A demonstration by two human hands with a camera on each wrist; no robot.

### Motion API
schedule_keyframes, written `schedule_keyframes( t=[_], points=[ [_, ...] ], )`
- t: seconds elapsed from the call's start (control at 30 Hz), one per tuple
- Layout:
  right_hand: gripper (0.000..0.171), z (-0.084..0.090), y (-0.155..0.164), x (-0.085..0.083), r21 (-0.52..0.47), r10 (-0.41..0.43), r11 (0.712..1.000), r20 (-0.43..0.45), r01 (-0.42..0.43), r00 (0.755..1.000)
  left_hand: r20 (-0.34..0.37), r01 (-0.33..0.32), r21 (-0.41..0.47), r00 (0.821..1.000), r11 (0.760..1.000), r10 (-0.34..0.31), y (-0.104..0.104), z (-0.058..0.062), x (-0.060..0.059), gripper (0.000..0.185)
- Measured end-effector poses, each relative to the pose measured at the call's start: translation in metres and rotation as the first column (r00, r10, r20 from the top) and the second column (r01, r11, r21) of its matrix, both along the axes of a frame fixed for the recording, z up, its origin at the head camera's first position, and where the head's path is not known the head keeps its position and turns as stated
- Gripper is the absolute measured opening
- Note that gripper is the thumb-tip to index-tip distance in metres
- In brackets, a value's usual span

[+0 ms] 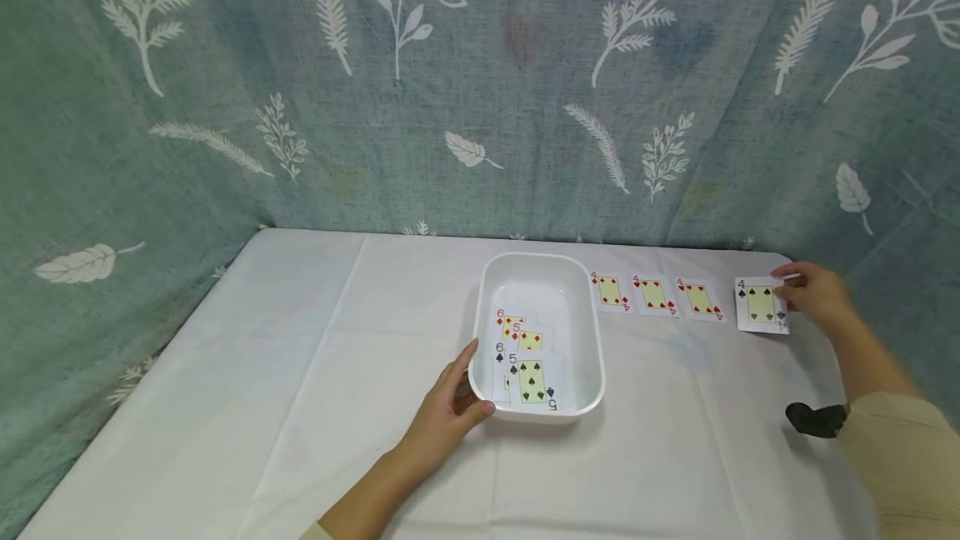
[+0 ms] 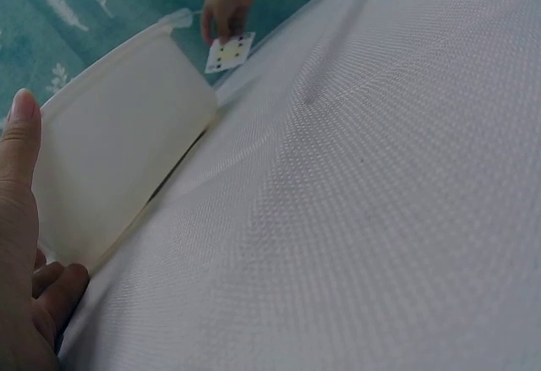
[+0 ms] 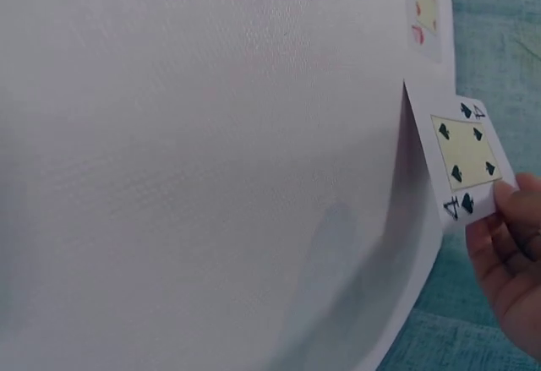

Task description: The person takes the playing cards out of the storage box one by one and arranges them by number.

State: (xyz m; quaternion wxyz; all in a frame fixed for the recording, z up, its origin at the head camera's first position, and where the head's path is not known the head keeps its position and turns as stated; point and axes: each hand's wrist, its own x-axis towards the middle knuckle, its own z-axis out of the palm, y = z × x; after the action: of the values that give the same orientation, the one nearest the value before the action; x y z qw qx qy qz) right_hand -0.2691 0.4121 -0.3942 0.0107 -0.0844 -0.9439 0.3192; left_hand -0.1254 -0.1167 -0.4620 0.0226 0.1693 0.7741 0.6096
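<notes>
My right hand (image 1: 813, 294) pinches a four of spades playing card (image 1: 761, 305) by its right edge, at the far right of the table. In the right wrist view the card (image 3: 467, 153) is tilted, with the thumb on its face and a shadow beneath it. My left hand (image 1: 442, 407) grips the near left corner of a white plastic tray (image 1: 592, 340). Thumb and fingers (image 2: 63, 295) sit against its outer side in the left wrist view. Inside the tray lie overlapping face-up cards, with a five of spades (image 1: 532, 382) on top and red fives and sixes behind.
Three red fours lie face up in a row right of the tray: one card (image 1: 610, 292) beside its rim, a middle card (image 1: 655, 296) and a third card (image 1: 700, 300). A white cloth covers the table (image 1: 360, 340). A green leaf-patterned curtain (image 1: 525, 107) stands behind it.
</notes>
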Motion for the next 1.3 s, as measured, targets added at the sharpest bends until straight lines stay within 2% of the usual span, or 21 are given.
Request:
schedule_keyframes(
  t=[0.13, 0.17, 0.27, 0.37, 0.57, 0.73, 1.03, 1.3],
  points=[
    [0.03, -0.003, -0.002, -0.008, 0.123, 0.017, 0.992, -0.017, -0.015, 1.0, 0.019, -0.009, 0.018, 1.0, 1.0, 0.009, 0.0, 0.001, -0.001, 0.083],
    [0.031, -0.004, -0.003, -0.01, 0.137, 0.03, 0.99, -0.023, -0.027, 0.999, 0.027, -0.012, 0.02, 1.0, 1.0, 0.011, 0.0, 0.001, -0.001, 0.084],
    [0.03, -0.007, -0.006, -0.016, 0.148, -0.001, 0.989, -0.03, 0.005, 1.0, 0.042, -0.015, 0.014, 0.999, 1.0, 0.014, 0.0, 0.001, -0.001, 0.083],
    [0.029, -0.011, -0.011, -0.02, 0.133, -0.028, 0.991, -0.036, 0.033, 0.999, 0.04, -0.013, 0.008, 0.999, 1.0, 0.013, 0.001, 0.001, 0.0, 0.083],
    [0.031, -0.016, -0.022, -0.025, 0.085, -0.101, 0.991, -0.034, 0.103, 0.994, -0.013, -0.009, -0.018, 1.0, 1.0, 0.008, 0.001, 0.002, 0.0, 0.082],
    [0.035, -0.024, -0.019, -0.029, 0.066, -0.162, 0.985, -0.016, 0.162, 0.987, -0.003, -0.006, -0.024, 1.0, 1.0, 0.005, 0.0, 0.003, 0.001, 0.083],
    [0.048, -0.034, -0.013, -0.03, 0.035, -0.166, 0.986, 0.074, 0.164, 0.983, 0.013, -0.016, -0.033, 1.0, 0.999, 0.017, 0.001, 0.005, 0.002, 0.084],
    [0.048, -0.041, -0.012, -0.029, 0.066, -0.147, 0.987, 0.047, 0.144, 0.988, -0.012, -0.016, -0.026, 1.0, 1.0, 0.015, 0.002, 0.002, 0.001, 0.082]
  ],
)
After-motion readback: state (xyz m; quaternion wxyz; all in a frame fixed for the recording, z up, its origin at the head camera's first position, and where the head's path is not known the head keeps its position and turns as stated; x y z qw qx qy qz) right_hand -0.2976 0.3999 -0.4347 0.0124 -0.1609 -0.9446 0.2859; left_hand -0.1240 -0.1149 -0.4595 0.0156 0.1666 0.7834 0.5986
